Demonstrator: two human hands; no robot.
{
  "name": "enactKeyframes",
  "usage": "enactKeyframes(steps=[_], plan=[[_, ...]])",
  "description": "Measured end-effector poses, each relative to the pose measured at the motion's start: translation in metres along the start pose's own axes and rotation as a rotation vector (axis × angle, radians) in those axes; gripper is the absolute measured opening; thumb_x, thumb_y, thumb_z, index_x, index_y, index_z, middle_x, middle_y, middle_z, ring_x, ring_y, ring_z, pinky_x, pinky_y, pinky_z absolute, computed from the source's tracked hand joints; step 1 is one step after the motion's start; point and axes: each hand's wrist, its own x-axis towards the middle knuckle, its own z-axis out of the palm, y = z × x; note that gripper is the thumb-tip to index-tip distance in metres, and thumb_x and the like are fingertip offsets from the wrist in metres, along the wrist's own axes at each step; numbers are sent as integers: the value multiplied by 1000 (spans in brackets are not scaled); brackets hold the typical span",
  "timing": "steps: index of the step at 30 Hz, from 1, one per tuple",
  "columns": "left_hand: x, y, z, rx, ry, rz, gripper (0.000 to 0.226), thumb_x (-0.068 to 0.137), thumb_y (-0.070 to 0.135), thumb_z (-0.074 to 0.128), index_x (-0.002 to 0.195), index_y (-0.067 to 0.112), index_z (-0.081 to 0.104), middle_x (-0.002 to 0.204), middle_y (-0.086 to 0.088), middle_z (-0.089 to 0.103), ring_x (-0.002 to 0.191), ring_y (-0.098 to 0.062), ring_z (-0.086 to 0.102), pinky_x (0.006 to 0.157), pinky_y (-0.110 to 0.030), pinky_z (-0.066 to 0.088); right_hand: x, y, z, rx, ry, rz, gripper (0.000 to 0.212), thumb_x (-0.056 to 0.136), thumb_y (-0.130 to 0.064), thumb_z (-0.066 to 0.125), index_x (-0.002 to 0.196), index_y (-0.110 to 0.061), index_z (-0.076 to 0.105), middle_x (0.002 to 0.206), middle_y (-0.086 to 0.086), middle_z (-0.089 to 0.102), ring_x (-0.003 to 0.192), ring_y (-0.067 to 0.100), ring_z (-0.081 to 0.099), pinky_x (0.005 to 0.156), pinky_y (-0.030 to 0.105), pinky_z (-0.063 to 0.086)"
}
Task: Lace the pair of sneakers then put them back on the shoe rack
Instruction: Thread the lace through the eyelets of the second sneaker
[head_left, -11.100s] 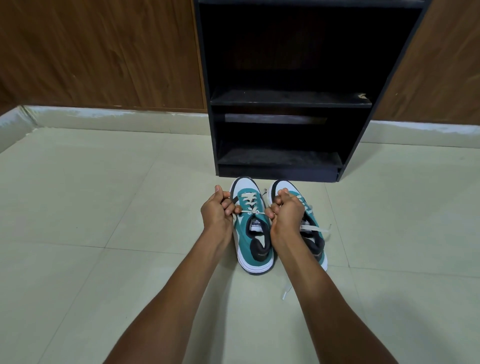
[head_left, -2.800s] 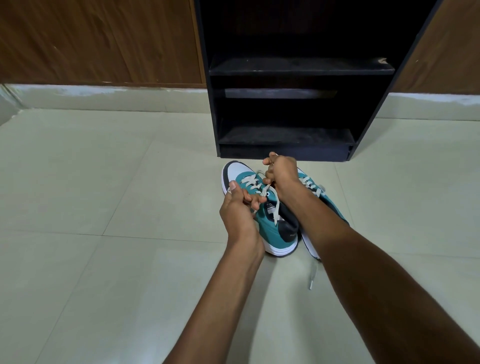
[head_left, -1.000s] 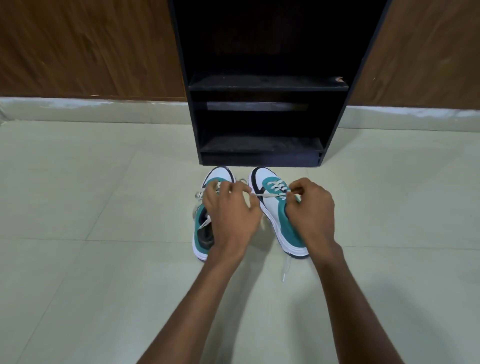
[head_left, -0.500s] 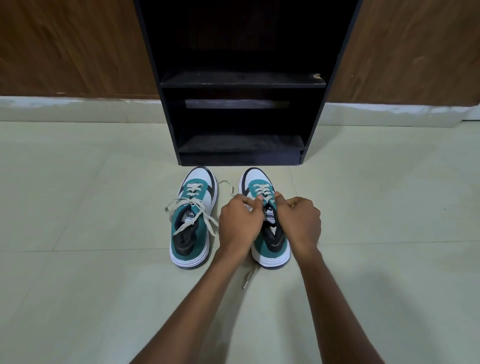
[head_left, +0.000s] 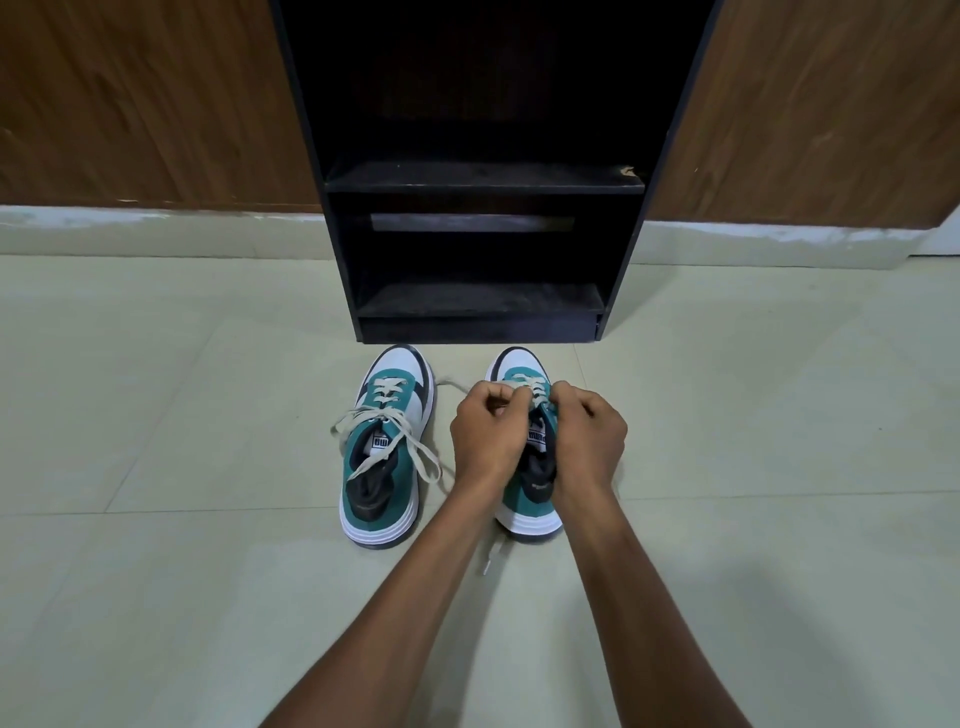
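- Two teal and white sneakers stand side by side on the tiled floor (head_left: 182, 597), toes just in front of the black rack (head_left: 480, 312)
- Left hand (head_left: 485, 436) and right hand (head_left: 589, 434) are both curled shut, pinching the lace (head_left: 535, 391) over the right sneaker (head_left: 530, 512)
- Left sneaker (head_left: 382, 499) sits untouched, its lace ends (head_left: 421, 460) hanging loose over the sides
- Rack shelves hold nothing

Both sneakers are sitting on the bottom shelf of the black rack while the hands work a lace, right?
Not quite. In the head view both sneakers sit on the floor before the black rack, not on its shelf. The hands work a lace.
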Motion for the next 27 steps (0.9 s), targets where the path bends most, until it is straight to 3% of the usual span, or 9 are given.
enactKeyframes(steps=[2, 4, 9, 14, 18, 20, 23, 25, 27], plan=[[-1, -3, -3, -56, -71, 81, 3, 87, 18, 69, 84, 20, 68, 89, 5, 76, 89, -12, 71, 84, -29, 56, 1, -3, 1, 153, -22, 23, 14, 81, -16, 66, 87, -5, 73, 83, 2, 75, 72, 16, 69, 66, 31, 58], [0, -4, -6, -107, -117, 177, 16, 89, 6, 62, 88, 21, 67, 98, 3, 76, 99, -13, 70, 89, -31, 56, 1, -13, 0, 290, -56, 46, 12, 88, -7, 59, 93, -2, 68, 85, 5, 75, 61, 7, 63, 55, 22, 51], [0, 5, -10, -88, -143, 365, 34, 96, -4, 47, 92, 24, 65, 106, 1, 74, 105, -14, 69, 95, -33, 54, -4, -31, -1, 255, -66, -87, 15, 94, -4, 55, 99, -9, 68, 89, 7, 76, 58, -5, 63, 51, 9, 45], [-3, 5, -14, -138, -117, 411, 15, 98, -2, 56, 99, 11, 63, 102, -1, 74, 98, -11, 72, 89, -26, 55, -8, -32, 0, 343, -154, -60, 14, 94, -5, 62, 95, -13, 74, 92, 9, 77, 79, 15, 73, 72, 26, 59], [-10, 7, -10, -217, -143, 367, 17, 101, -3, 50, 114, 6, 53, 89, 28, 73, 74, 0, 73, 71, -15, 55, -8, -31, -3, 446, -185, -8, 10, 91, -3, 66, 96, -12, 67, 89, 6, 75, 70, 22, 68, 67, 34, 57], [-8, 8, -9, -180, -122, 391, 21, 103, -2, 46, 119, 11, 51, 102, 32, 70, 81, -7, 76, 81, -26, 60, -4, -30, -6, 385, -174, -18, 15, 89, -5, 70, 101, -13, 64, 101, 8, 77, 74, 21, 71, 71, 34, 58], [-3, 7, -11, -80, -154, 487, 24, 103, 5, 47, 120, 19, 56, 122, 9, 68, 108, -12, 69, 98, -45, 55, 2, -32, -11, 140, -210, -61, 14, 92, -9, 69, 106, -11, 68, 98, 7, 77, 64, 12, 70, 66, 28, 61], [-5, 8, -10, -37, -211, 531, 23, 104, 7, 47, 119, 21, 57, 118, 3, 69, 113, -11, 66, 92, -40, 58, 7, -31, -12, -52, -256, -97, 14, 93, -10, 66, 104, -13, 74, 94, 5, 78, 68, 8, 70, 65, 27, 60], [-9, 11, -10, -13, -262, 597, 23, 103, 4, 47, 119, 17, 58, 116, 1, 71, 112, -10, 66, 83, -22, 57, 7, -30, -12, -141, -325, -107, 19, 92, -10, 61, 100, -17, 77, 92, 4, 79, 81, 15, 74, 68, 29, 60]])
